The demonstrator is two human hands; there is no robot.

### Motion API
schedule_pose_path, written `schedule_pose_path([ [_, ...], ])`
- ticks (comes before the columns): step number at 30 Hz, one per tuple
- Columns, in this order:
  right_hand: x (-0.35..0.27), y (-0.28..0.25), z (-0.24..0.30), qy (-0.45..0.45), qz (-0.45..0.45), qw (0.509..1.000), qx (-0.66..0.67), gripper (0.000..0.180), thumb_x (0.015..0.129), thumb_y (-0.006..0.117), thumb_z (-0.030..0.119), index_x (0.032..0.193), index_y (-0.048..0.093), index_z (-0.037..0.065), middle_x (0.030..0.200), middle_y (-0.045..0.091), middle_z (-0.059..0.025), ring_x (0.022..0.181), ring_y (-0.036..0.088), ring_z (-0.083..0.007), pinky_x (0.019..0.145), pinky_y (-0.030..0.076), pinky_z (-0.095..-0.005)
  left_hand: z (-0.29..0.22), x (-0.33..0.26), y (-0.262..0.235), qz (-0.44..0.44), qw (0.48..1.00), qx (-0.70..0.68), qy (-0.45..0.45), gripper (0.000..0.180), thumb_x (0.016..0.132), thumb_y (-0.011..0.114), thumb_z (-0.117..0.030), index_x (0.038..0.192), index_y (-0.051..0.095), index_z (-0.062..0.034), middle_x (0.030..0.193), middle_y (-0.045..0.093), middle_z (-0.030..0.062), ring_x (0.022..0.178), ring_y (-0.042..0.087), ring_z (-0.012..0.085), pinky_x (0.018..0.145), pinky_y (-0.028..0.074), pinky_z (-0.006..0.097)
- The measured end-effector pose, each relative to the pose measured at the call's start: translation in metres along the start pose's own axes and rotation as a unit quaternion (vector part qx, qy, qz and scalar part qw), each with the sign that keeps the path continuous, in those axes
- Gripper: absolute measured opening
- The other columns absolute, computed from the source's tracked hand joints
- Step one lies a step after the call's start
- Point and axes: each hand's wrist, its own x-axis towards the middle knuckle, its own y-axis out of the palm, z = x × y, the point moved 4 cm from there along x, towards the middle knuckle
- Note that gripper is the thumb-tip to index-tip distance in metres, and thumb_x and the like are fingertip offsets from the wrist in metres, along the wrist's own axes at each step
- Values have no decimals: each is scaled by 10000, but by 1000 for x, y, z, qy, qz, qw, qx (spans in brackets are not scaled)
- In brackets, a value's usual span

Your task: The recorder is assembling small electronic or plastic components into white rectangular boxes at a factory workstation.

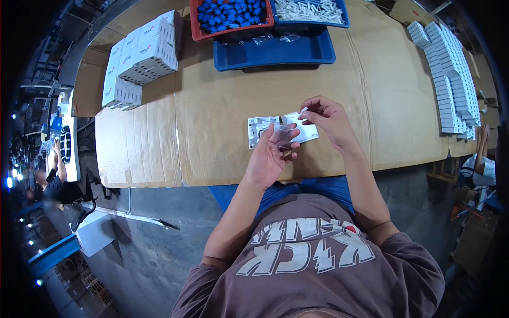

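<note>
My left hand (269, 159) is turned palm up, its fingers curled around a small clear plastic bag (281, 135). Just right of it, my right hand (327, 121) pinches a small white piece (303, 113) between thumb and fingertips; the piece is too small to name. Beneath the hands, two parts lie on the cardboard-covered table (222, 122). One is a white square plastic housing (255, 127) with molded details, partly hidden by my left hand. The other is a flat white cover (309, 133), tilted beside it below my right hand.
At the far side stand a red bin (195, 27) of blue parts, a blue bin (313, 24) of slim white parts and a shallow blue tray (273, 54). White boxes (154, 50) are stacked left, more white boxes (448, 69) right. People sit beyond both sides.
</note>
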Motion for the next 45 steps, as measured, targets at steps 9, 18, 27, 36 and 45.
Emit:
schedule_pose_path([
  [9, 0, 10, 36, -19, 141, 959, -246, 155, 879, 809, 50, 1027, 765, 39, 1047, 728, -22, 916, 634, -93, 751, 473, -253, 3, 0, 7, -48, 992, 113, 6, 451, 1107, 516, -460, 1341, 630, -92, 1228, 740, 67, 990, 688, 171, 835, 547, 336],
  [18, 14, 23, 45, -79, 310, 899, -300, 185, 842, 819, 82, 1021, 790, 42, 1201, 693, -62, 1082, 641, -194, 888, 496, -324, 8, -1, 5, -48, 988, 148, 1, 404, 1089, 576, -427, 1298, 656, -91, 1197, 749, 57, 1007, 712, 171, 849, 551, 334],
  [27, 6, 34, 42, 19, 370, 898, -239, 397, 1122, 518, 323, 1262, 711, 5, 1316, 672, -135, 1176, 654, -273, 1018, 506, -374, 7, -4, 4, -20, 995, 102, 11, 374, 1118, 500, -421, 1348, 605, -145, 1204, 724, 57, 1088, 681, 225, 957, 539, 431],
  [36, -3, 40, 54, -19, 336, 909, -246, 448, 1119, 512, 376, 1259, 710, 0, 1380, 659, -130, 1170, 656, -249, 1021, 507, -370, 7, -10, 9, 1, 997, 71, 3, 361, 1105, 524, -434, 1317, 615, -156, 1157, 725, 57, 1052, 680, 235, 943, 545, 430],
  [45, 0, 42, 46, -15, 347, 893, -287, 468, 1123, 490, 411, 1286, 686, 19, 1205, 719, -103, 1071, 676, -217, 955, 534, -361, 7, -11, 14, 11, 998, 69, 8, 378, 1103, 517, -454, 1313, 622, -158, 1180, 717, 53, 1059, 670, 236, 934, 545, 423],
])
